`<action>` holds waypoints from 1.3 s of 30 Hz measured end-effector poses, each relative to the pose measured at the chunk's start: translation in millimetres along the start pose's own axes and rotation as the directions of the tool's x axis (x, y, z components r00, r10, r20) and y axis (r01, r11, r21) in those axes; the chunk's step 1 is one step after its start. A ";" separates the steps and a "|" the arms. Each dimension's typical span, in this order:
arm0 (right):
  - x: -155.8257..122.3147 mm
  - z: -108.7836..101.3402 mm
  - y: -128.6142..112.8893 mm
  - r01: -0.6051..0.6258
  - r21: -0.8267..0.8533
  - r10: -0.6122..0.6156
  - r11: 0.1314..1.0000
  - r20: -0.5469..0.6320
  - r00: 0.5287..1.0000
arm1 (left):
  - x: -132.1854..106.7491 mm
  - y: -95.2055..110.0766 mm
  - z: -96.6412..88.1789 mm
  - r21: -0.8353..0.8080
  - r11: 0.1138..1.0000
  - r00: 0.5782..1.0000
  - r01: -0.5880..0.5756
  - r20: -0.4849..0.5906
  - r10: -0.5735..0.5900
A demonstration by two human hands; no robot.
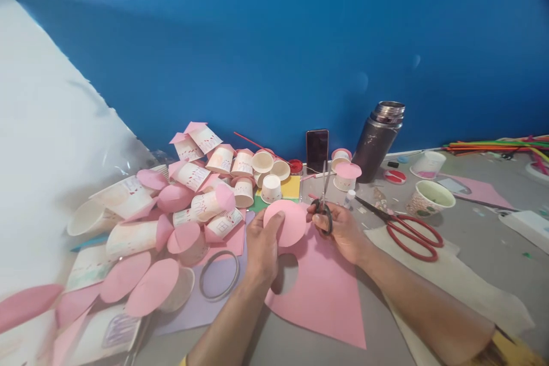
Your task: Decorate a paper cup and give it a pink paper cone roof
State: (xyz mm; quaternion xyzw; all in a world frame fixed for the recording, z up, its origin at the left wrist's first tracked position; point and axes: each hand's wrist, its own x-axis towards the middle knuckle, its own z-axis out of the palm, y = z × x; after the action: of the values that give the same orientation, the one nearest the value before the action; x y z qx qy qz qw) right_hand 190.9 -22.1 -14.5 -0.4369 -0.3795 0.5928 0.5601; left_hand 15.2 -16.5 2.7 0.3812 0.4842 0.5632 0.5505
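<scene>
My left hand (262,246) grips a round pink paper disc (288,223), thumb on its face. My right hand (341,231) is closed through the handles of small dark scissors (323,203), whose blades point up and away beside the disc. Below both hands lies a pink paper sheet (321,291) with a round hole cut out of it.
A heap of paper cups with pink discs (184,211) fills the left. A metal ring (219,275), big red-handled scissors (407,229), a steel flask (380,132), a phone (317,150), two cups (429,198) and coloured straws (501,146) lie around on the grey table.
</scene>
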 end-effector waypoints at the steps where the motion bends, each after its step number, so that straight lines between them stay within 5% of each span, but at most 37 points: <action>1: 0.3 0.1 -1.1 0.015 0.032 -0.015 0.999 -0.009 1.000 | -1.2 -0.9 0.8 0.024 1.000 1.000 0.018 0.016 -0.019; 6: 1.5 1.9 -6.3 0.024 0.050 -0.020 0.998 -0.079 0.997 | -4.7 -5.4 4.3 0.133 0.989 0.991 0.065 0.109 -0.079; 15: -2.6 6.8 -2.7 0.011 -0.009 -0.012 1.000 -0.086 0.996 | -5.2 -3.7 7.8 -0.027 0.963 0.918 0.270 0.308 -0.249; 22: 1.0 -3.6 -0.1 -0.052 0.075 0.050 0.996 0.026 0.998 | -5.4 6.0 4.7 -0.104 0.957 0.947 0.272 0.205 -0.247; 29: -9.0 -0.5 -9.2 -0.037 -0.197 0.073 0.980 0.175 0.982 | 1.2 27.6 -8.4 -0.199 0.963 0.976 0.183 0.155 -0.154; 34: -16.4 -1.2 -17.2 0.017 -0.422 0.105 0.907 0.265 0.958 | 4.3 22.8 -12.5 -0.213 0.965 0.982 0.154 0.145 -0.125; 39: -22.8 -15.5 5.5 0.009 -0.402 0.140 0.916 0.342 0.929 | 4.0 15.3 -13.6 -0.235 0.950 0.977 0.206 0.111 -0.185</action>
State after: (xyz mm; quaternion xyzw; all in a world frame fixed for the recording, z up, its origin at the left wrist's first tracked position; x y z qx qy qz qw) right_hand 203.5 -45.8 -22.6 -0.4367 -0.5735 0.5927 0.3593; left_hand -2.2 -13.1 13.8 0.2846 0.4217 0.5443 0.6671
